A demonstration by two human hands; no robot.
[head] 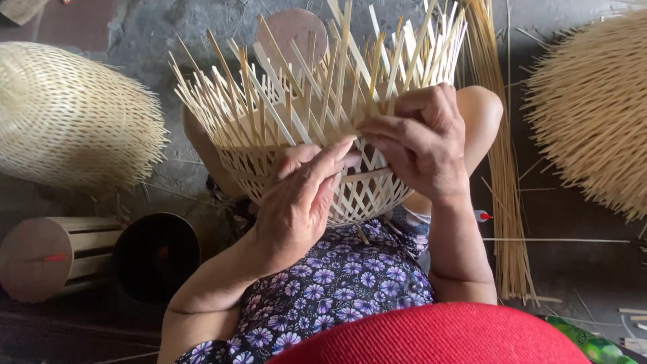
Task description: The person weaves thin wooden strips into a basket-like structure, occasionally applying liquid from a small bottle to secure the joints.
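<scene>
Head cam looks straight down on a half-woven bamboo basket (317, 135) sitting in the person's lap, against the knees. Right hand (421, 141) has its grip closed, pinching the strips at the top edge of the woven part. Left hand (300, 199) lies just below that grip, fingers flat along the rim and pressing on the weave, thumb side hidden, so not really clamped on anything as far as I can see.

My guess at the risk: those loose upright strips (283, 81) fan out just above the grip, and if the pinch slips the last crossings could spring open. Thin strips might also crack if bent hard.

Floor is rough grey concrete, littered with slivers. A bundle of long strips (502, 155) lies right of the grip, finished-looking baskets (67, 114) far left and right, a round wooden form (50, 256) lower left.
</scene>
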